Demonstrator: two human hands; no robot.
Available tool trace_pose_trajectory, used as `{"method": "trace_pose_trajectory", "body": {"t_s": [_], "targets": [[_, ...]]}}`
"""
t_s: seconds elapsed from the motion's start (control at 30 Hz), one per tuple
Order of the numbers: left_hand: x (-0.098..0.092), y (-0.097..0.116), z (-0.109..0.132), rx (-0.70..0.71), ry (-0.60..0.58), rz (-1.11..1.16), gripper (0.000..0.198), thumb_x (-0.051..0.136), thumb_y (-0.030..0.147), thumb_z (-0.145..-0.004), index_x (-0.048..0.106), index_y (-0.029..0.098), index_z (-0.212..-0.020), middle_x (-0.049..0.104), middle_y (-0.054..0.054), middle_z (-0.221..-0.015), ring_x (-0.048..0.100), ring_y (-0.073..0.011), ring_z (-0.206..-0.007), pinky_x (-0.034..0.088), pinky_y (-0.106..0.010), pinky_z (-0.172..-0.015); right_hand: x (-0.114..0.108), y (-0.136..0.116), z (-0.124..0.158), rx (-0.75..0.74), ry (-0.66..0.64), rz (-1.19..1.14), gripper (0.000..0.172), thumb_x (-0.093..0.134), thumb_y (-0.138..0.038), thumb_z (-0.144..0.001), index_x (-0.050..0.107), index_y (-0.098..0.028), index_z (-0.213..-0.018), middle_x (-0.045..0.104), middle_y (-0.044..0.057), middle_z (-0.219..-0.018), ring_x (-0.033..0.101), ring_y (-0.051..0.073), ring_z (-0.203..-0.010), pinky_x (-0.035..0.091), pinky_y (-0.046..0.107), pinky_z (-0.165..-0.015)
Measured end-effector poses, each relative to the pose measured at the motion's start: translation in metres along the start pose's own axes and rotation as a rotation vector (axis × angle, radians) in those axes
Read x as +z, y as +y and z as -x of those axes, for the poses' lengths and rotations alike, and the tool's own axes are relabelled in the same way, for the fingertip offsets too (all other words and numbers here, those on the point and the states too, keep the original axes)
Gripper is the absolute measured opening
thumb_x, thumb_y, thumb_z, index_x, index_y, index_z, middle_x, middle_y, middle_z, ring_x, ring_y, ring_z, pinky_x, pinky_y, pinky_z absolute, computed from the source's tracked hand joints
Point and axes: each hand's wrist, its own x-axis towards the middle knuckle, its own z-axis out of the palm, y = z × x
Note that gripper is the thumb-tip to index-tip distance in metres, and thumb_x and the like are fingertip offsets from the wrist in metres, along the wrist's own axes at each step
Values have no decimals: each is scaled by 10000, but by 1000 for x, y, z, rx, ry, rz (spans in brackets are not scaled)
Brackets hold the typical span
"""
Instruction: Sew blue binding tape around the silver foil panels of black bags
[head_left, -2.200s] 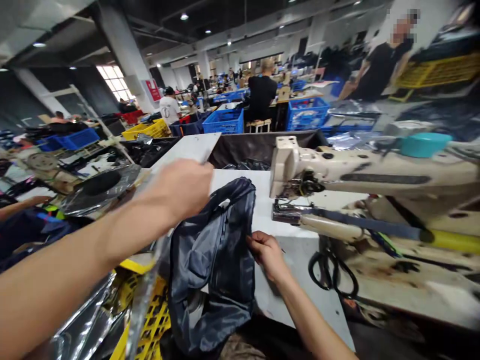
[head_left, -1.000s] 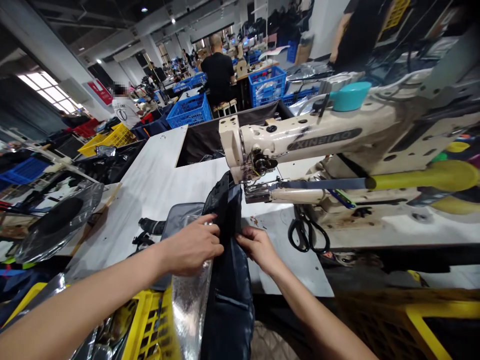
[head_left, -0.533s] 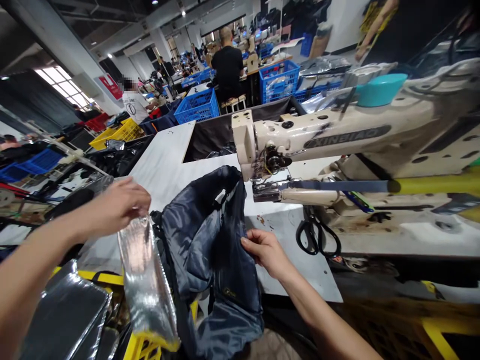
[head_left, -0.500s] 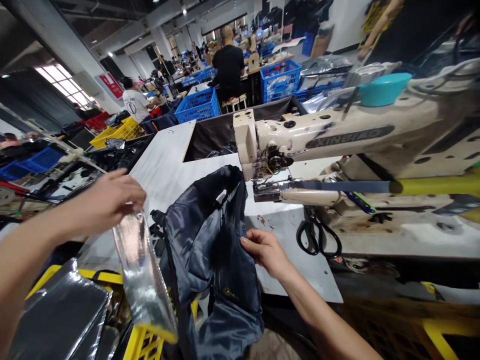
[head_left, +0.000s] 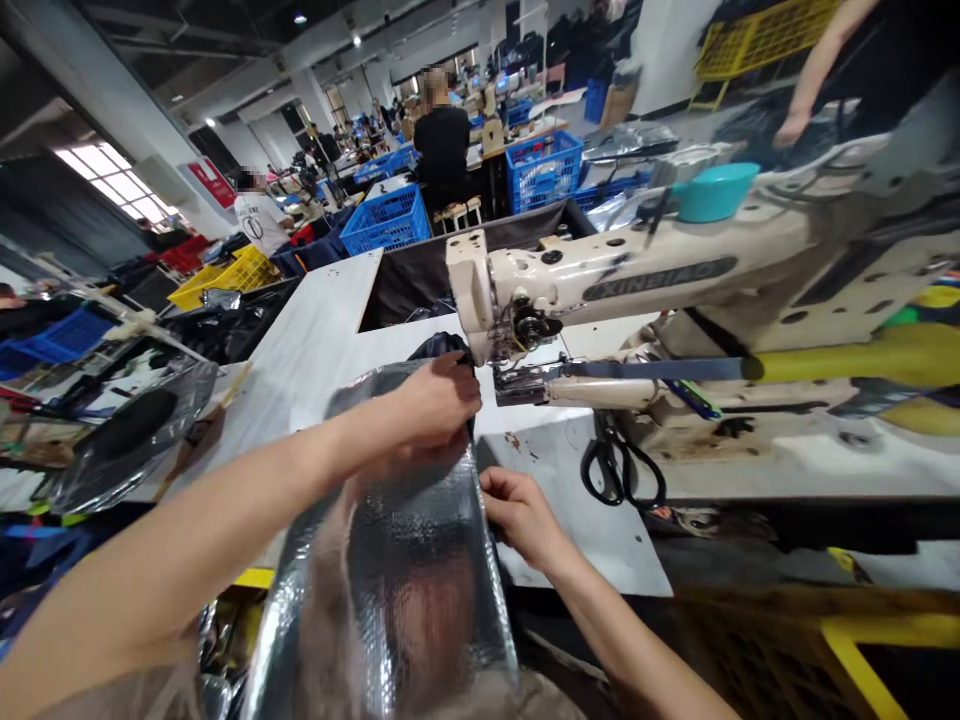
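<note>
"Holding what, these hands?"

"The left hand point(head_left: 448, 402), fingers curled closed, grips the silver sheet point(head_left: 412, 560), in front of the sewing machine point(head_left: 607, 275). The right hand point(head_left: 526, 515) is half closed at its edge; the tips are hidden, so its hold I cannot tell."

"The risk?"

"Perhaps the sheet slips over the dark fabric point(head_left: 437, 345), if the grip is loose."

"Count?"

"One sheet, one fabric, one machine, one pair of scissors point(head_left: 628, 458)."

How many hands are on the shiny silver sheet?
2: the left hand near the top of the silver sheet, the right hand at its right edge. I see no others.
</note>
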Motion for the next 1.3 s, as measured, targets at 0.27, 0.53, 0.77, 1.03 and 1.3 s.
{"method": "trace_pose_trajectory", "body": {"t_s": [0.27, 0.53, 0.77, 1.03, 1.3], "targets": [[37, 3, -4, 56, 144, 100, 298, 545, 228, -937, 659, 164, -1205, 627, -134, -1420, 509, -287, -1403, 325, -472, -1244, -22, 15, 2, 64, 38, -89, 263, 788, -354, -692, 578, -195, -698, 496, -67, -531, 362, 69, -435, 268, 205, -416], [29, 16, -1, 154, -12, 290, 286, 505, 417, -1047, 628, 201, -1189, 604, -118, -1498, 469, -286, -1477, 275, -519, -1292, -22, 19, -2, 46, 20, -144, 165, 727, -275, -707, 586, -190, -711, 504, -67, -555, 372, 67, -447, 283, 199, -422], [41, 5, -5, 221, 21, 430, 147, 633, 254, -951, 660, 198, -1084, 697, -111, -1364, 489, -315, -1465, 215, -587, -1285, -25, 22, -3, 41, 41, -91, 358, 841, -446, -759, 598, -183, -739, 484, -66, -590, 367, 63, -453, 273, 195, -403], [40, -2, -20, 236, -101, 541, 77, 662, 142, -870, 676, 208, -908, 766, -52, -1052, 636, -274, -1259, 169, -553, -1282, -25, 26, 0, 3, 51, -54, 457, 814, -590, -801, 605, -186, -749, 481, -62, -558, 367, 67, -436, 264, 205, -404], [49, -9, -24, 187, -94, 575, 158, 679, 264, -901, 612, 202, -772, 669, -16, -826, 634, -191, -917, 302, -500, -1206, -19, 29, 12, -145, 140, 64, 399, 663, -576, -966, 690, -179, -948, 559, -26, -700, 434, 88, -541, 347, 218, -484]]}}
